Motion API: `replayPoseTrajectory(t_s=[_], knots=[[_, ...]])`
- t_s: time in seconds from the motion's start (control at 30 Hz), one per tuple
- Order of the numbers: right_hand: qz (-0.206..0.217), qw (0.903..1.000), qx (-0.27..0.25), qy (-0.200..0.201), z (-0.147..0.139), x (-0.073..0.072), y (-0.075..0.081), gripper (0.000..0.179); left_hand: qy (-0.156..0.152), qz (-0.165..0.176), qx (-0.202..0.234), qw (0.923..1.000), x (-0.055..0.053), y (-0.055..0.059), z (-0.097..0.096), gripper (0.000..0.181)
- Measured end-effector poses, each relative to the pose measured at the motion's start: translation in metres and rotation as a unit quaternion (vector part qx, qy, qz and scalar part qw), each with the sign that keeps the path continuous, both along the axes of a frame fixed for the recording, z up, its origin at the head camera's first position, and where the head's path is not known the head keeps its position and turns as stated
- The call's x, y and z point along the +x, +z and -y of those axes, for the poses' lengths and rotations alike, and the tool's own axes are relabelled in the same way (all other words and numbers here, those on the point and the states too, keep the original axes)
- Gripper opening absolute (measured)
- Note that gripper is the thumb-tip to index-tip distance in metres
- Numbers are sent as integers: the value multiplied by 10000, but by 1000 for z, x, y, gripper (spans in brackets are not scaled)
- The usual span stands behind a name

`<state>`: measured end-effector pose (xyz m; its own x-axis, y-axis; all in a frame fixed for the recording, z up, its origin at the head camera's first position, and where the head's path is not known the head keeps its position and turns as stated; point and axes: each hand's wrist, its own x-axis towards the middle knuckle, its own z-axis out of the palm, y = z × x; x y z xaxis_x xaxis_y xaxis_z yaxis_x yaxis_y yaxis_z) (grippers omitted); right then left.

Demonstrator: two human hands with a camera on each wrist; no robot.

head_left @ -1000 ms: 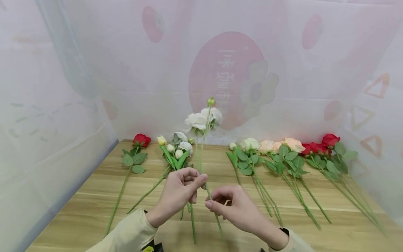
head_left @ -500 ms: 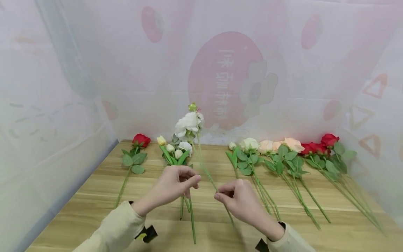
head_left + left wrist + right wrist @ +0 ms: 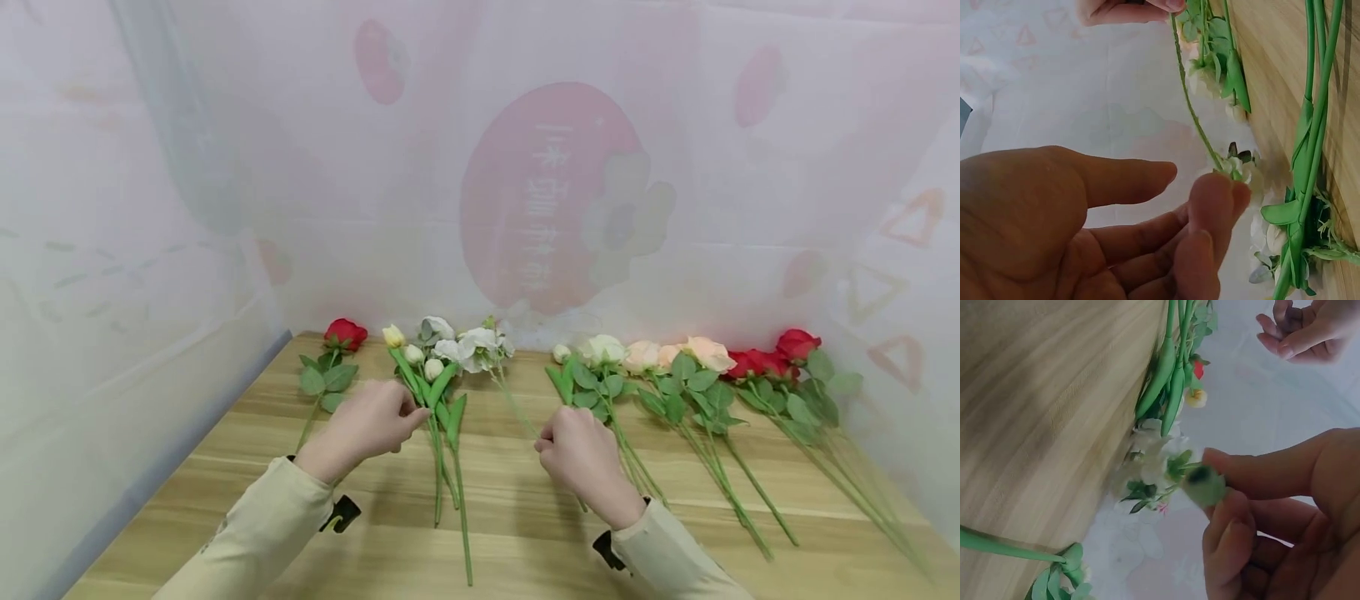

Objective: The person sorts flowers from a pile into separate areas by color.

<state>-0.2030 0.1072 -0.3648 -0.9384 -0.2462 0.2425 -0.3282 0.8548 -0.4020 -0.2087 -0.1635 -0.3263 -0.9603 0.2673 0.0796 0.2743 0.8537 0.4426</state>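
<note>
White-flowered stem [image 3: 480, 348], one, is held in a narrow thumb-and-finger pinch by the right hand [image 3: 581, 454]; its blossoms lie beyond the grip, far and left. Left hand [image 3: 365, 425]: thumb and fingers stand apart. On the table [image 3: 360, 542] lie one red rose [image 3: 346, 334] at left, one yellow bud [image 3: 393, 336], two white buds [image 3: 433, 369] and, right, one cream rose [image 3: 602, 350].

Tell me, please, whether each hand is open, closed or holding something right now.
Left hand: open, holding nothing.
Right hand: closed, pinching the green stem of the white flowers.
</note>
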Motion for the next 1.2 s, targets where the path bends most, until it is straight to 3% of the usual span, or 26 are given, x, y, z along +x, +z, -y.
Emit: replayPoseTrajectory(t_s=[0.27, 0.6, 0.77, 0.93, 1.2], knots=[[294, 9965, 730, 286, 8, -8, -2, 48, 91, 376, -118, 9992, 0, -3, 2, 55], [952, 9871, 995, 816, 27, -23, -8, 36, 222, 738, -241, 9967, -3, -10, 7, 53], [1122, 9859, 780, 966, 28, -20, -9, 44, 325, 702, -280, 9966, -5, -11, 11, 54], [1173, 9883, 316, 918, 15, -11, -6, 56, 241, 793, -214, 9963, -7, -13, 11, 53], [1153, 9878, -327, 999, -25, 7, 7, 48, 224, 790, -172, 9965, -17, -15, 15, 48]])
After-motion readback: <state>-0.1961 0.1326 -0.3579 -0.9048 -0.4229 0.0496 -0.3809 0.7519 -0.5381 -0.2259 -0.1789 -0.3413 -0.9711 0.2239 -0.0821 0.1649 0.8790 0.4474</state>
